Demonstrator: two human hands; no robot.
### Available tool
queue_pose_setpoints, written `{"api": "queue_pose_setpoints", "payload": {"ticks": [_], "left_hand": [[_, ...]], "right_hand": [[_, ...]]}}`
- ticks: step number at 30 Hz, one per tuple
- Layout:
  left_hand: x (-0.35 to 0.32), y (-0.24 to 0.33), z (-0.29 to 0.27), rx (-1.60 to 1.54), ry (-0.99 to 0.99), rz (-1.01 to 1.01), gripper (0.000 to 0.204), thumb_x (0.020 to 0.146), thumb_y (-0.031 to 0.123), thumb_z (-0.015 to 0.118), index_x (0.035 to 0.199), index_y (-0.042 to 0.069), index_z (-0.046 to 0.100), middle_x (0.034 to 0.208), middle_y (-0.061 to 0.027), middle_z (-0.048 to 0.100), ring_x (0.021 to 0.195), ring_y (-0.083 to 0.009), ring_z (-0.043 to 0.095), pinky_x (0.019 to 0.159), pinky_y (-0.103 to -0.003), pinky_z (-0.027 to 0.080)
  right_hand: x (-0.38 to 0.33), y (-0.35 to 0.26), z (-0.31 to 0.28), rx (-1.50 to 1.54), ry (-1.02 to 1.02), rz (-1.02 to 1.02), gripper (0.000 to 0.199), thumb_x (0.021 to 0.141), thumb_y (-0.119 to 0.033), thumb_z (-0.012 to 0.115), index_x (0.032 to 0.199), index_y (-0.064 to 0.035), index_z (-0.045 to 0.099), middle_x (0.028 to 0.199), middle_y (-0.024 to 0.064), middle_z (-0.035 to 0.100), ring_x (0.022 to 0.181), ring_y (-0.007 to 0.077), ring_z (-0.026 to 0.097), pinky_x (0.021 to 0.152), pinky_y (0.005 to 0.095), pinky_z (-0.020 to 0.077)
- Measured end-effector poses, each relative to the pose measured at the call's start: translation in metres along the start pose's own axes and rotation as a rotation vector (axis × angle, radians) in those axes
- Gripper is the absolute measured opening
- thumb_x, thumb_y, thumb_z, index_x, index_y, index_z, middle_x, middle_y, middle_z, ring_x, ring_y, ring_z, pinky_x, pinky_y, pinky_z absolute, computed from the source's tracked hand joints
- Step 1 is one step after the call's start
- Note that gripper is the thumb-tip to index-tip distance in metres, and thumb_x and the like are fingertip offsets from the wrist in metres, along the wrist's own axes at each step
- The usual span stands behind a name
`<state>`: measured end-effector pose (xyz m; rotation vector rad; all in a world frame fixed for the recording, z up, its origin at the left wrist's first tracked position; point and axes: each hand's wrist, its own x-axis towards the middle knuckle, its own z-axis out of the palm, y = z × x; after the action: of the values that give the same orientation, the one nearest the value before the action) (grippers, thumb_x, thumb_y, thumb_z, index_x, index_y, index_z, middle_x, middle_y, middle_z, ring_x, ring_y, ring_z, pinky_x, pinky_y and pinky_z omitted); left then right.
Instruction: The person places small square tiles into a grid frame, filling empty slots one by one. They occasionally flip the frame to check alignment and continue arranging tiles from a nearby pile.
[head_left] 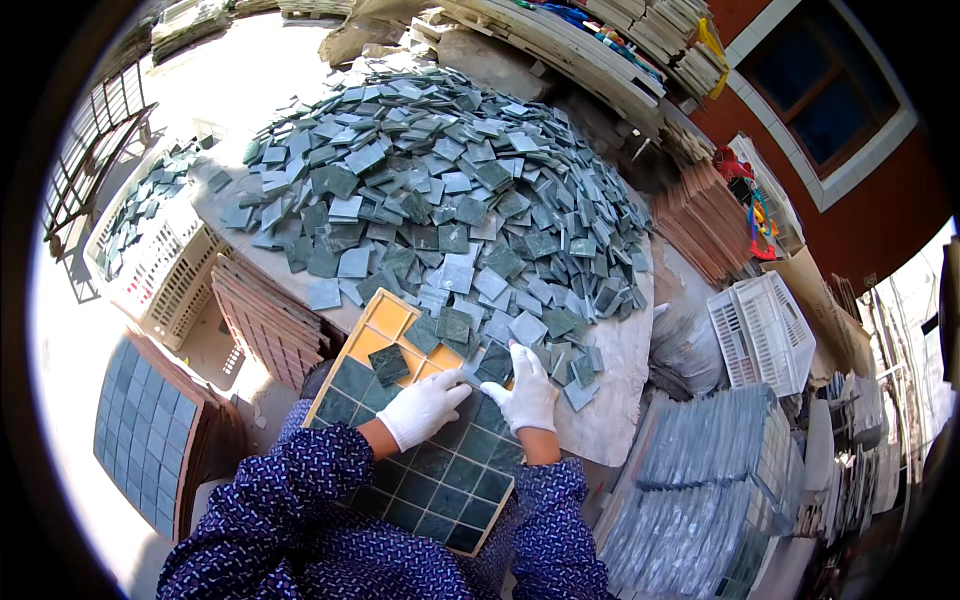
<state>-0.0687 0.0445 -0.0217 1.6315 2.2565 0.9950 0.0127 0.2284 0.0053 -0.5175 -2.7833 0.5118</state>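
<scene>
A yellow gridded tray (390, 318) with a pale rim rests tilted on my lap. Square green stone tiles (435, 495) fill the cells of its near part; a few cells at the far end show bare yellow. Two loose tiles and a skewed dark tile (388, 365) lie over those cells. My left hand (424, 410), in a white glove, is closed over the tray's middle, fingertips together; what they hold, if anything, is hidden. Also gloved, my right hand (528, 398) has a dark green tile (493, 362) between thumb and forefinger at the tray's right edge.
A large heap of loose tiles (430, 170) covers the pale-topped table (610, 430) ahead. At left are white crates (170, 280), brown trays on edge (265, 320) and a filled tile panel (145, 430). Wrapped tile stacks (700, 490) and a white crate (765, 335) stand right.
</scene>
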Motion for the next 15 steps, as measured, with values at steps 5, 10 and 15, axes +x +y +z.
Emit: {"api": "queue_pose_setpoints", "payload": {"ticks": [5, 10, 15], "left_hand": [[0.002, -0.003, -0.007, -0.105, 0.015, 0.014, 0.047, 0.075, 0.013, 0.072, 0.116, 0.003, 0.054, 0.122, -0.0176, 0.053, 0.108, -0.0364, 0.055, 0.091, -0.041, 0.047], [0.004, 0.018, -0.023, -0.212, 0.237, -0.112, 0.050, 0.078, 0.021, 0.073, 0.121, 0.003, 0.053, 0.125, -0.0179, 0.052, 0.109, -0.0383, 0.055, 0.090, -0.041, 0.048], [-0.001, 0.017, -0.035, -0.970, 0.060, -0.452, 0.027, 0.091, 0.013, 0.060, 0.115, 0.001, 0.057, 0.078, -0.0015, 0.060, 0.056, -0.0060, 0.054, 0.051, -0.022, 0.048]], "right_hand": [[0.002, 0.002, -0.008, 0.079, -0.087, 0.036, 0.070, 0.070, -0.023, 0.080, 0.130, -0.0065, 0.050, 0.125, 0.0170, 0.053, 0.111, 0.0353, 0.055, 0.093, 0.0421, 0.0466], [0.002, -0.004, -0.016, 0.079, -0.094, 0.019, 0.061, 0.068, -0.018, 0.079, 0.123, -0.0064, 0.054, 0.111, 0.0123, 0.054, 0.084, 0.0233, 0.061, 0.077, 0.0336, 0.0523], [-0.017, -0.039, -0.040, 0.482, -0.370, -0.122, 0.061, 0.069, -0.021, 0.082, 0.121, -0.0051, 0.055, 0.115, 0.0113, 0.055, 0.083, 0.0198, 0.060, 0.072, 0.0308, 0.0526]]}}
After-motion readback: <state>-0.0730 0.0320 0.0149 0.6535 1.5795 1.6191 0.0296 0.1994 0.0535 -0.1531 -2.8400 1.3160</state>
